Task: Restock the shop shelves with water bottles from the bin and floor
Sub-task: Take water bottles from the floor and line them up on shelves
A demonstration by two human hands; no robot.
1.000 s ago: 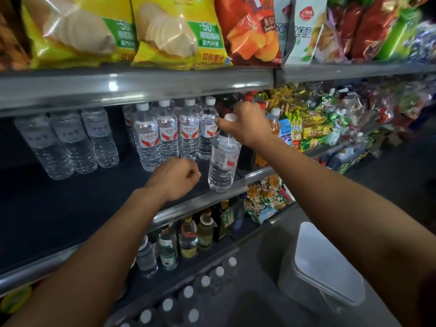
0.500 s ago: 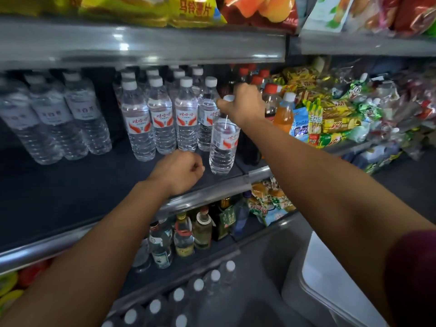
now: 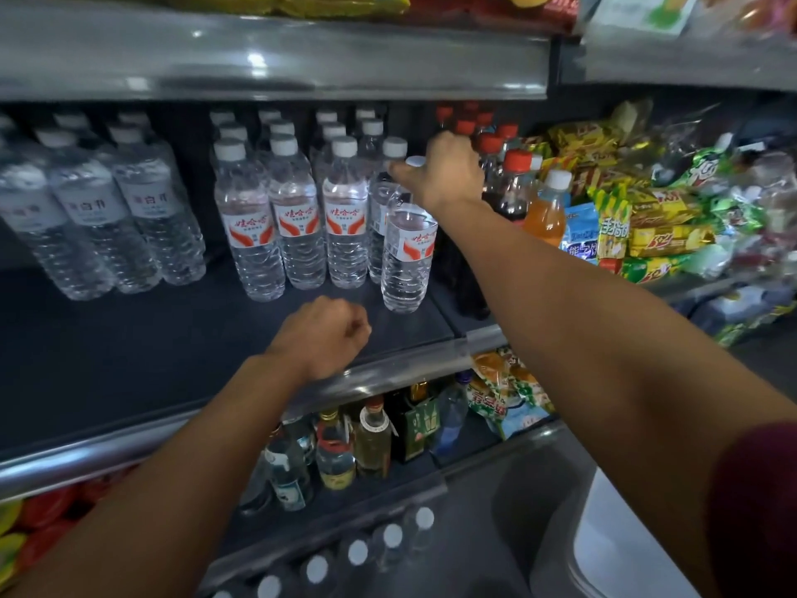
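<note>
head view: the right hand (image 3: 444,172) grips the neck of a water bottle (image 3: 407,256) from above, fingers curled round it just under the white cap, and the bottle stands upright near the front of the dark shelf (image 3: 129,360), just ahead of the row of red-labelled water bottles (image 3: 297,235) and beside the red-capped soda bottles (image 3: 513,183). the left hand (image 3: 321,334) is curled into a fist holding nothing, resting at the shelf's front rail (image 3: 388,369).

risk, as i judge it — the bottle sits forward of its row, so a quick release or a push that catches the bottle behind could tip it toward the rail and off the shelf; the wrist could also knock the soda caps on the way out.

against the frame half a second ago, the bottle has come down from a slight tilt to stand on the shelf, a little deeper in, and the camera has dipped — the chip bags above are nearly out of view. the left fist has barely moved.
</note>
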